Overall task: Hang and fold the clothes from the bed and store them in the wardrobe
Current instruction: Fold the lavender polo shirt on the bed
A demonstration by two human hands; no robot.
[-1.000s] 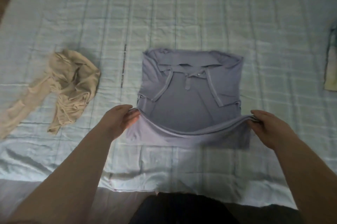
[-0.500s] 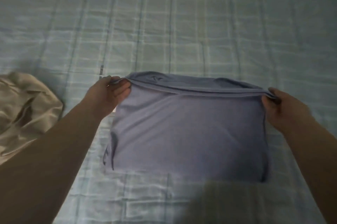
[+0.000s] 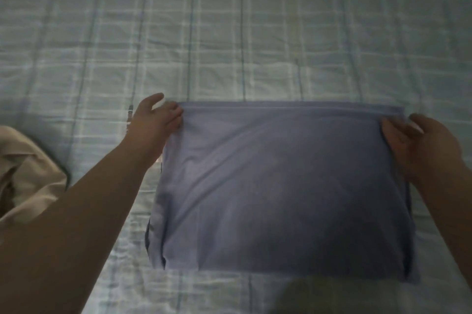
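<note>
- Single head-worn view, looking forward and steeply down from close above the bed point(image 3: 255, 32); its sheet fills the frame
- Folded shirt point(image 3: 281, 186) sits centre, toward 6 o'clock; forearms enter from 7 and 4 o'clock

Bed point(image 3: 255, 32) bare across whole upper frame, free passage. Centre taken by folded purple shirt point(image 3: 281, 186); beige garment point(image 3: 28, 173) blocks left edge, w/ bare gap betw. them.

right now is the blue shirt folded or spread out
Folded. The shirt lies on the bed as a compact rectangle, collar and sleeves hidden, its doubled far edge under both hands, left and right.
</note>
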